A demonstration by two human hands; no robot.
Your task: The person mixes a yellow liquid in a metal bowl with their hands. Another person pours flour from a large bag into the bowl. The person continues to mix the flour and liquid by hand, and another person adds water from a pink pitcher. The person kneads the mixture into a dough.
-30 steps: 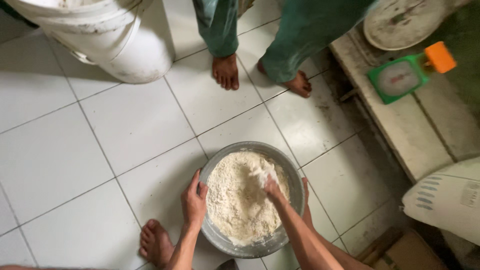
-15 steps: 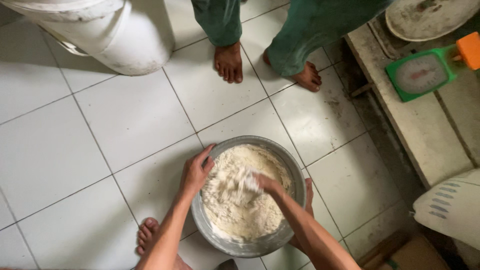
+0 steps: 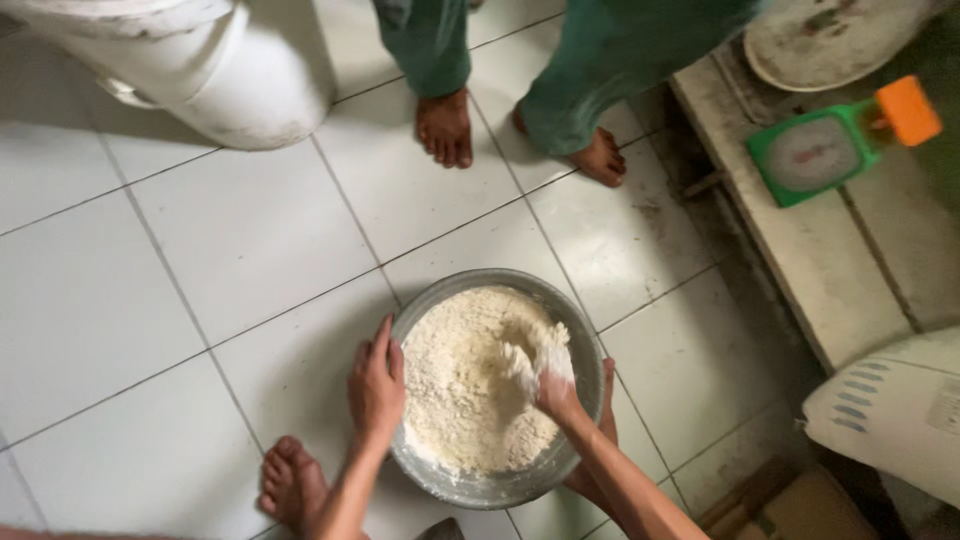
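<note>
A round metal bowl (image 3: pixel 583 330) sits on the white tiled floor, filled with crumbly white flour mixture (image 3: pixel 465 400). My left hand (image 3: pixel 375 385) grips the bowl's left rim, fingers over the edge. My right hand (image 3: pixel 552 375) is buried in the mixture on the right side, coated in flour, fingers curled around a clump. My bare feet show below the bowl, one at the lower left (image 3: pixel 292 485).
Another person in green trousers stands barefoot (image 3: pixel 445 125) just beyond the bowl. A large white bucket (image 3: pixel 235 80) is at the top left. A raised ledge on the right holds a green kitchen scale (image 3: pixel 812 155) and a round plate (image 3: pixel 830 35). A white sack (image 3: pixel 890 410) lies at the lower right.
My right hand has moved from the bowl's upper middle to its right side, digging deeper into the mixture. My left hand stays on the rim. The view has shifted slightly.
</note>
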